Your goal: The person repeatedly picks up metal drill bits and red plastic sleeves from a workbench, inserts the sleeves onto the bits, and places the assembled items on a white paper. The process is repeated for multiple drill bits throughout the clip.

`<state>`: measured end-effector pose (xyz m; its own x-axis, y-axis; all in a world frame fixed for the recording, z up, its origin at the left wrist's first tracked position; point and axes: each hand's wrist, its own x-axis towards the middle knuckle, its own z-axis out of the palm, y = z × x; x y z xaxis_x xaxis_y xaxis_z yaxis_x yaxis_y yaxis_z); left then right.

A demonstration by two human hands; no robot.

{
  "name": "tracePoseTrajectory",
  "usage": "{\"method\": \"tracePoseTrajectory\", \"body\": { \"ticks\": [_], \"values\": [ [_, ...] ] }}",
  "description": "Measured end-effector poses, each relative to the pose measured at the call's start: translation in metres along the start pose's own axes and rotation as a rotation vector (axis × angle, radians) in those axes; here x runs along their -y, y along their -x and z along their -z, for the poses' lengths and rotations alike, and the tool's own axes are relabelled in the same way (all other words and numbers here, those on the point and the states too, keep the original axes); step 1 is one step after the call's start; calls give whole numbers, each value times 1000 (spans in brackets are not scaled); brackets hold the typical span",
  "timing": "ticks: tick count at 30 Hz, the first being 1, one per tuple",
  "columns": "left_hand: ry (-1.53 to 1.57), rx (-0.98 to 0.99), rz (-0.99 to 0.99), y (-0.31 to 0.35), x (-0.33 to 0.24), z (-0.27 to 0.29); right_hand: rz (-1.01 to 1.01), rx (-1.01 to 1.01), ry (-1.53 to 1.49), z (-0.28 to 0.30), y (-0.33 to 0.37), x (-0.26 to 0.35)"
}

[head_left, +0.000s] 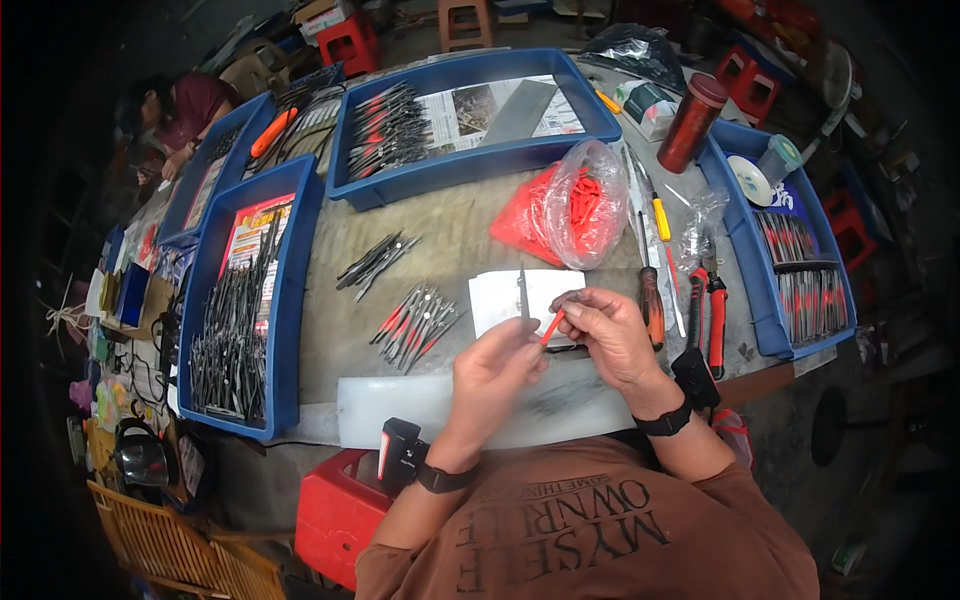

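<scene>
My left hand (490, 368) is closed on a slim dark pointed metal piece (523, 292), its tip upward. Close beside it, my right hand (612, 332) pinches a small red sleeve (552, 326), whose lower end comes near the left fingers. Whether sleeve and metal piece touch, I cannot tell. Beneath both hands lies a white paper sheet (490, 298). A clear plastic bag (606, 165) of red sleeves stands open beyond it. To the left are a pile of dark slim pieces (376, 260) and a pile with red parts (418, 326).
Blue trays of slim pieces stand at left (308, 200), back (470, 160) and right (790, 350). Right of the bag are a yellow-handled screwdriver (661, 218), red-handled pliers (717, 315) and a red flask (692, 122). Another person (195, 105) sits far left.
</scene>
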<state>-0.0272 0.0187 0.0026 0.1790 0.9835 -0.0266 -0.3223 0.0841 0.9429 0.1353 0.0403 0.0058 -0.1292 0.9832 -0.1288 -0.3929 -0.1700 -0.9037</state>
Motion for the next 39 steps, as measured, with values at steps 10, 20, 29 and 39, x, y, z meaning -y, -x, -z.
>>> {"method": "tracePoseTrajectory", "body": {
  "ticks": [10, 20, 29, 39],
  "values": [
    [-43, 34, 121, 1, -12, 14, 996, 144, 1220, 2, -5, 17],
    [44, 115, 178, -2, -16, 20, 907, 357, 1224, 1, -2, 17],
    [155, 135, 134, -1, -5, 11, 96, 81, 210, -16, 11, -1],
    [92, 137, 129, 0, 2, 5, 211, 25, 427, -24, 15, -4]
  ]
}}
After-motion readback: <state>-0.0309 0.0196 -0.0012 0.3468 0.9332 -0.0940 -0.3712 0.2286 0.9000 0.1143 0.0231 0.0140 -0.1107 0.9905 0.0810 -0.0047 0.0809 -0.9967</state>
